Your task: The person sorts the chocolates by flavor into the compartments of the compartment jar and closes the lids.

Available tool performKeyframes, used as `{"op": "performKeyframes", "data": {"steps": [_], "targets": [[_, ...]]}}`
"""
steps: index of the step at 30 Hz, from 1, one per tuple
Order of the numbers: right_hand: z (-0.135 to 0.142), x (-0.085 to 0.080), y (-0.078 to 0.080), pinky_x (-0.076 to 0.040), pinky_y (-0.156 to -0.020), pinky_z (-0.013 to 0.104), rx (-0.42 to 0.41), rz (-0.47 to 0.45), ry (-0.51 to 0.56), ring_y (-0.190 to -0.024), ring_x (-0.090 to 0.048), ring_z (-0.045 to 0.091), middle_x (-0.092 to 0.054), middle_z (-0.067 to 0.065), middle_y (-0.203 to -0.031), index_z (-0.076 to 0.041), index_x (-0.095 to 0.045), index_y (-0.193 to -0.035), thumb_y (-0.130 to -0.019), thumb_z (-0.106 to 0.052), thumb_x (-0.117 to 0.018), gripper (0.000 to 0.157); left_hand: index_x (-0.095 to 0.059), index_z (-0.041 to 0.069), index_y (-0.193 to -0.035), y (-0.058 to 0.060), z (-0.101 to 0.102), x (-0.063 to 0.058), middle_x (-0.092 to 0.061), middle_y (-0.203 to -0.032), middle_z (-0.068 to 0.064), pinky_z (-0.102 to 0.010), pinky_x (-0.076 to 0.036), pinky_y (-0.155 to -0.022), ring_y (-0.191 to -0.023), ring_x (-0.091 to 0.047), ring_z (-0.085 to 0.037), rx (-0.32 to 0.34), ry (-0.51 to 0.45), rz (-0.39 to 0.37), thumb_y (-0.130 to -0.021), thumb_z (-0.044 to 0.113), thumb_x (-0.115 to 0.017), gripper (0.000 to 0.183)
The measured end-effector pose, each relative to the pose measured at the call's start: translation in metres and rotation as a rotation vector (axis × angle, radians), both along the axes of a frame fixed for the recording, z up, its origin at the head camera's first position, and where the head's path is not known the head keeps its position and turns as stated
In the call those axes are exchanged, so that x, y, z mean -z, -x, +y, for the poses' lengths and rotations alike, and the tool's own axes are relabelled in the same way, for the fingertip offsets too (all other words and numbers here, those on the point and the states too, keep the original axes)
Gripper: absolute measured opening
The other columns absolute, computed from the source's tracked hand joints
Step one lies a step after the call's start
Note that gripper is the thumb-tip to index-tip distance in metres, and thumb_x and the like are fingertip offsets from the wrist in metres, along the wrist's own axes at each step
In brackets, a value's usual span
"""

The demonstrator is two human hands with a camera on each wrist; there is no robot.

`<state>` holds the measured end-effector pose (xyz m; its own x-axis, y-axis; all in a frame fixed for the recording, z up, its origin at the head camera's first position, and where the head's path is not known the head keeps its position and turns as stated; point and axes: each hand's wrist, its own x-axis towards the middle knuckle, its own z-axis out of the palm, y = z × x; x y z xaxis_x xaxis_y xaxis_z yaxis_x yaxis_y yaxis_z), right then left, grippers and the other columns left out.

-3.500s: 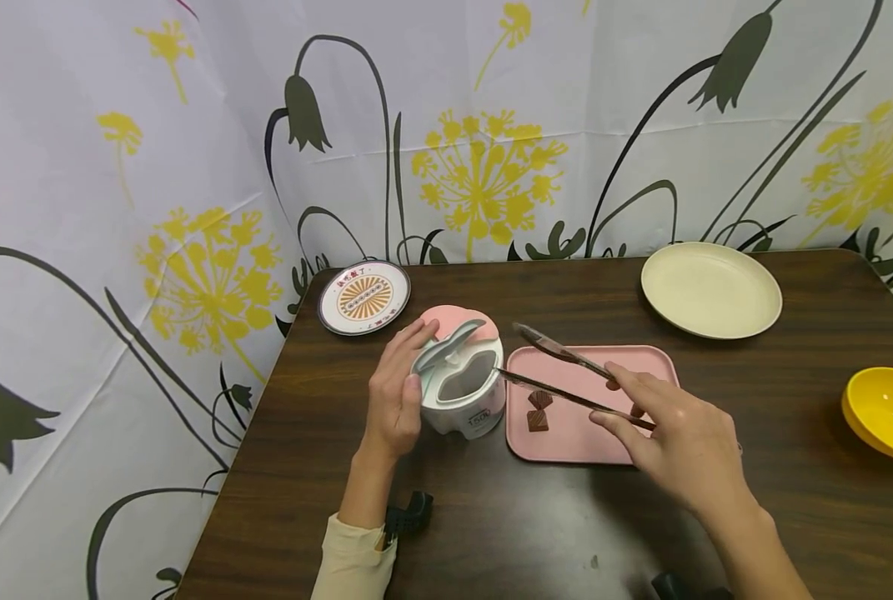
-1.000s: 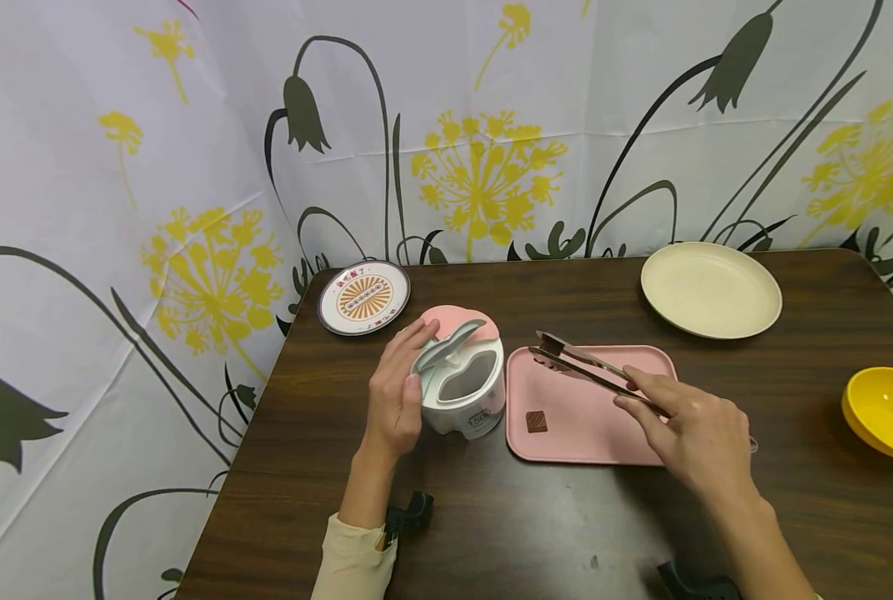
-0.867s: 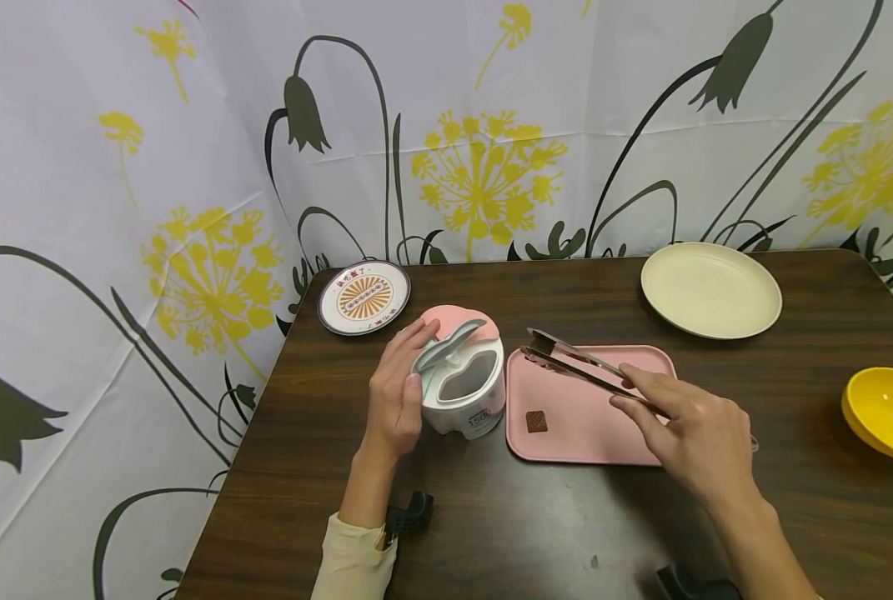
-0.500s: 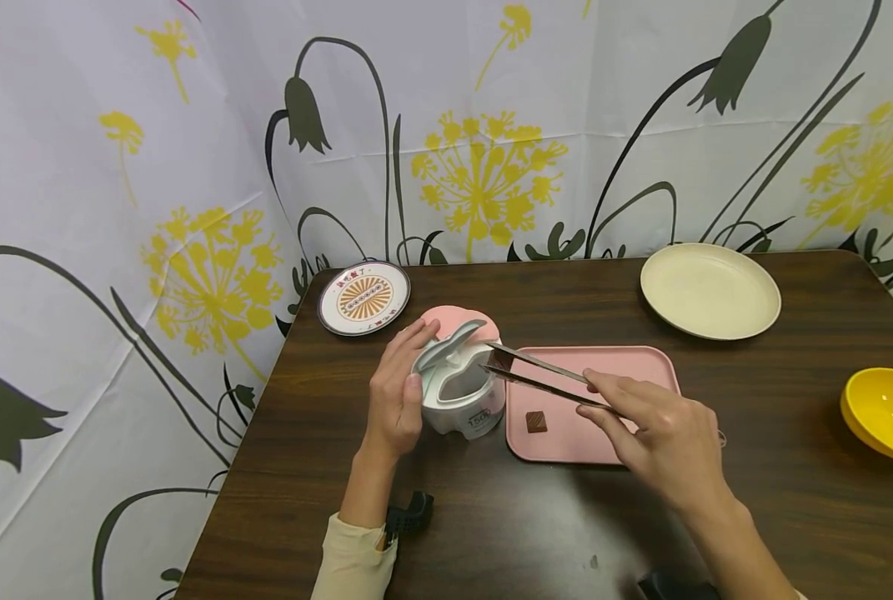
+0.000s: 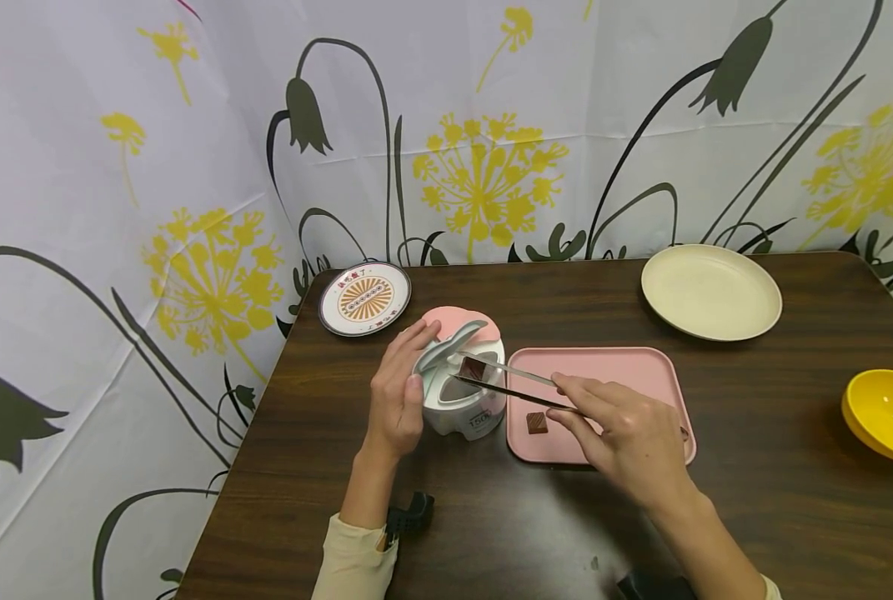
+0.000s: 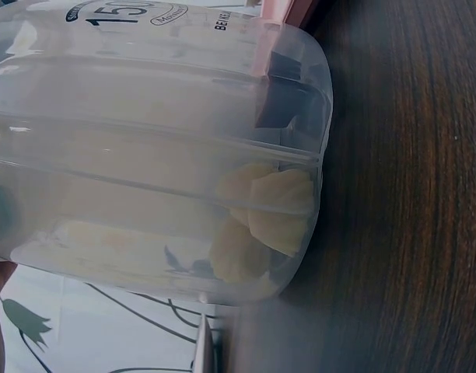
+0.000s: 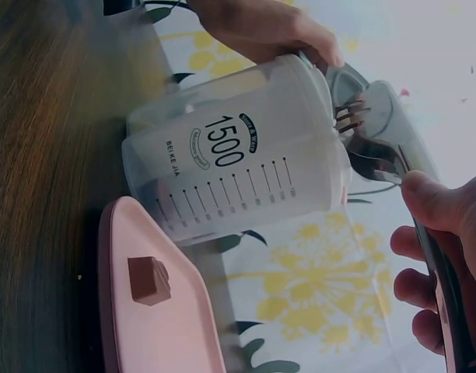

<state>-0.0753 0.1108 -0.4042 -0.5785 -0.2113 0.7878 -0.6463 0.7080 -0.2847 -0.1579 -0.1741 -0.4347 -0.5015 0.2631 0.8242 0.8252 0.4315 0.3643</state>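
Note:
A storage container (image 5: 457,408) marked 1500, with compartments and a raised grey flap (image 5: 446,346), stands left of the pink tray (image 5: 604,362). My left hand (image 5: 397,400) holds its left side, fingers at the flap and thumb toward me. My right hand (image 5: 626,433) grips metal tongs (image 5: 517,396), whose tips reach over the container's opening with a brown square chocolate (image 5: 472,368) between them. One more chocolate (image 5: 537,423) lies on the tray. Through the clear wall in the left wrist view, several beige shell-shaped pieces (image 6: 261,210) and dark pieces (image 6: 281,93) lie at the bottom.
Behind the container at the left is a patterned white plate (image 5: 364,298). A cream plate (image 5: 711,292) lies at the back right, and a yellow bowl (image 5: 889,417) stands at the right edge of view. A floral cloth (image 5: 566,125) hangs behind the table.
One of two chocolates has left the tray in the tongs. My right hand has carried it leftward from above the tray to over the container's opening. My left hand has stayed put.

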Motion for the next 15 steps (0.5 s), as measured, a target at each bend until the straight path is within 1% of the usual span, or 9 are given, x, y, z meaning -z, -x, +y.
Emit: {"op": "performKeyframes", "data": {"steps": [6, 15], "targets": [[0.0004, -0.0017, -0.0012, -0.05, -0.049, 0.034, 0.004, -0.018, -0.014, -0.074, -0.071, 0.015, -0.075, -0.003, -0.099, -0.014, -0.075, -0.114, -0.094, -0.043, -0.06, 0.038, -0.065, -0.007, -0.117, 0.0002, -0.0003, -0.0006, -0.061, -0.129, -0.02, -0.055, -0.035, -0.106, -0.126, -0.05, -0.041, -0.002, 0.005, 0.005, -0.091, 0.018, -0.027, 0.052], [0.0036, -0.0035, -0.0042, -0.053, -0.057, 0.036, 0.012, -0.088, -0.047, -0.081, -0.071, 0.017, -0.074, -0.001, -0.101, -0.013, -0.073, -0.118, -0.089, -0.039, -0.069, 0.039, -0.065, -0.007, -0.117, -0.0006, 0.0005, -0.001, -0.061, -0.129, -0.02, -0.053, -0.034, -0.107, -0.125, -0.051, -0.041, -0.005, 0.005, 0.007, -0.09, 0.018, -0.028, 0.052]]}}
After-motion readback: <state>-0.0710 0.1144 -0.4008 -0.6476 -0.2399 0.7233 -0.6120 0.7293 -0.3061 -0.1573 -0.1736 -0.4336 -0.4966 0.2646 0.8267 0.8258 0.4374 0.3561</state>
